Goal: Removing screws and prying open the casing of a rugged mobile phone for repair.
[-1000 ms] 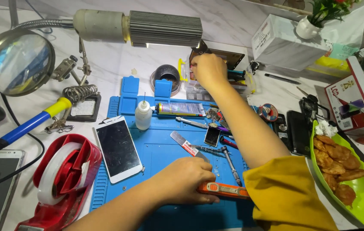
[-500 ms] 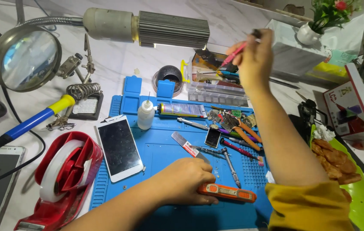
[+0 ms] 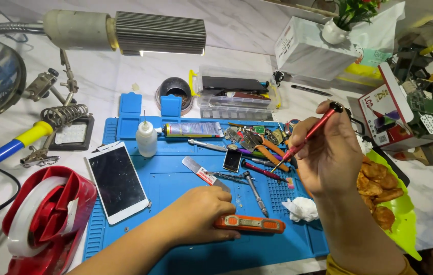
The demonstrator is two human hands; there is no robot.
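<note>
Head view, scene: a blue silicone work mat (image 3: pixel 176 188) on a pale marble-look table (image 3: pixel 237 30), crowded with small repair tools, seen from above.
Right hand: the right hand (image 3: pixel 328 155) is raised at 3 o'clock from the mat's centre, fingers curled closed around a slim red metal screwdriver (image 3: pixel 308 136).
Screwdriver: tilted, its dark cap up near 1 o'clock above the knuckles, its tip pointing down toward 7 o'clock, just over a heap of pliers and tweezers (image 3: pixel 254 142).
Left hand: the left hand (image 3: pixel 198 214) lies flat on the mat at 6 o'clock, fingers bent loosely down over one end of an orange bar-shaped device with a grey middle (image 3: pixel 251 223); whether it grips or only presses, I cannot tell.
Orange device: lying flat near the mat's front edge, its free end pointing to 3 o'clock.
Nearby on mat: a white smartphone with a dark cracked screen (image 3: pixel 117 182) at 9 o'clock of the left hand; a crumpled white tissue (image 3: pixel 300 209) just beside the device's free end; a small white squeeze bottle (image 3: pixel 146 138) upright at 11 o'clock.
Off the mat: a red tape dispenser (image 3: pixel 43 214) at 8 o'clock; a green tray of fried snacks (image 3: pixel 395 203) behind the right wrist at 3 o'clock.
</note>
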